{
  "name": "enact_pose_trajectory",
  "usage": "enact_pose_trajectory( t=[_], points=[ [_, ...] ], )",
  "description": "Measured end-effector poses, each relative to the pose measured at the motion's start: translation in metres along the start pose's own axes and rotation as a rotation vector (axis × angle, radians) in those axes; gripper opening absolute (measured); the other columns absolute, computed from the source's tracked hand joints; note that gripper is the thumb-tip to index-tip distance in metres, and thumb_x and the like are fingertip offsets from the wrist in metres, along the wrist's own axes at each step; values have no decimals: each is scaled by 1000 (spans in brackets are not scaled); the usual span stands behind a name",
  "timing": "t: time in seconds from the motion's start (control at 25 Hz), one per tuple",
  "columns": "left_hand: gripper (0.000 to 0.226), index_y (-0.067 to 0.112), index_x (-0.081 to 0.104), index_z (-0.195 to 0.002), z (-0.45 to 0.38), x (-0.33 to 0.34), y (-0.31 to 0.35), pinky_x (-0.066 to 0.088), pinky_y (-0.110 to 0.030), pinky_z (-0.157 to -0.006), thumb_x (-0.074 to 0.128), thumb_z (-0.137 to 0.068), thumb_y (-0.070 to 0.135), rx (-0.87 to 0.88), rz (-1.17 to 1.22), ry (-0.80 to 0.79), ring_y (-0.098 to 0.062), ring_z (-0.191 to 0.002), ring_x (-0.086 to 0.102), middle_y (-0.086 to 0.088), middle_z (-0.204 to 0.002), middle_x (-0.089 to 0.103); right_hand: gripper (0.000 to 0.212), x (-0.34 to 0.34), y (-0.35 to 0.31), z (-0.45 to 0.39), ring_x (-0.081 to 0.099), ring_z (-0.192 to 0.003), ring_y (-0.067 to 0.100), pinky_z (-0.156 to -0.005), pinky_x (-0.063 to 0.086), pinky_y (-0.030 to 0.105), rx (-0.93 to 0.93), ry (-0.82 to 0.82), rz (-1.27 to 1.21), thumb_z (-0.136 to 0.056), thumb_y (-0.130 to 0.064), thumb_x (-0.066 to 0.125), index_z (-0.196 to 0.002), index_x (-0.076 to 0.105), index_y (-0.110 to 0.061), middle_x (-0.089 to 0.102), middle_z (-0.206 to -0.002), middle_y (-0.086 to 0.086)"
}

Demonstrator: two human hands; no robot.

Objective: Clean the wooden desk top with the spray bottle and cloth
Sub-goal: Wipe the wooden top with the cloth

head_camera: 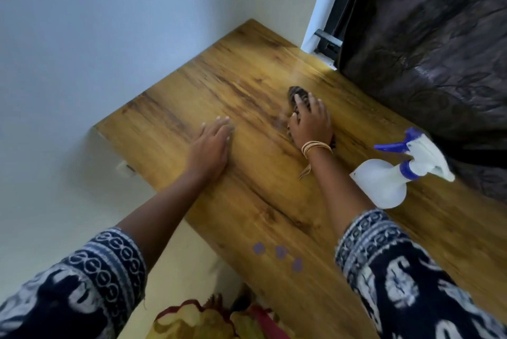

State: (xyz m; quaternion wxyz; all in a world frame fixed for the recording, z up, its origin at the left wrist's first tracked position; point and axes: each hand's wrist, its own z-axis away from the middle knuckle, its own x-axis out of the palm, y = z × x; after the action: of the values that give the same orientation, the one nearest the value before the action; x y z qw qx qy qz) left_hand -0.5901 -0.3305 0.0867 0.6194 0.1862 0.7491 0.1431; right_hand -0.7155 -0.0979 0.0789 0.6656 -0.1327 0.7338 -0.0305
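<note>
Nearest the camera, 2 forearms in dark blue sleeves with white patterns reach forward over the wooden tabletop (274, 209), which runs diagonally from the lower right toward the far corner where it meets a pale wall (109, 23). At the bottom edge, below the tabletop, a patch of red and yellow fabric (197, 322) shows. On the wood near the front sit 3 small purple marks (279, 252).

Just beyond the right sleeve, the spray bottle (384, 185) stands on the tabletop at the right, its translucent white body topped by a white head with a blue collar and blue trigger, the nozzle pointing left. Neither hand touches it.

Farther out, the left hand (211, 149) lies palm down on the wood, fingers straight and together, holding nothing, with the arm stretched nearly straight. Beside it to the right, apart from it, the right hand (311, 122) presses down on the dark cloth (295, 93), fingers spread and slightly bent over it; the cloth peeks out past the fingertips and at the heel of the hand. Thin gold bangles (315, 146) circle the right wrist.

Beyond the hands, a dark patterned curtain (425, 50) hangs along the tabletop's right side, next to a white window frame (321, 9).
</note>
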Motion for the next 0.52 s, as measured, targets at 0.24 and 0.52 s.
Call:
enact_pose_trajectory(
  t=[0.24, 0.52],
  points=[
    [36, 19, 52, -136, -14, 20, 8, 25, -42, -118, 43, -101, 20, 19, 9, -28, -18, -144, 32, -4, -150, 45, 56, -6, 42, -74, 25, -142, 34, -115, 19, 46, 520, 141, -43, -93, -32, 41, -149, 38, -27, 29, -157, 9],
    [37, 22, 50, -137, -14, 17, 8, 23, -42, -119, 43, -100, 20, -2, 5, -51, -14, -146, 29, 0, -153, 41, 60, -8, 36, -111, 25, -141, 37, -110, 24, 46, 697, 144, -50, -94, -31, 38, -152, 30, -21, 25, -156, 12]
  ],
)
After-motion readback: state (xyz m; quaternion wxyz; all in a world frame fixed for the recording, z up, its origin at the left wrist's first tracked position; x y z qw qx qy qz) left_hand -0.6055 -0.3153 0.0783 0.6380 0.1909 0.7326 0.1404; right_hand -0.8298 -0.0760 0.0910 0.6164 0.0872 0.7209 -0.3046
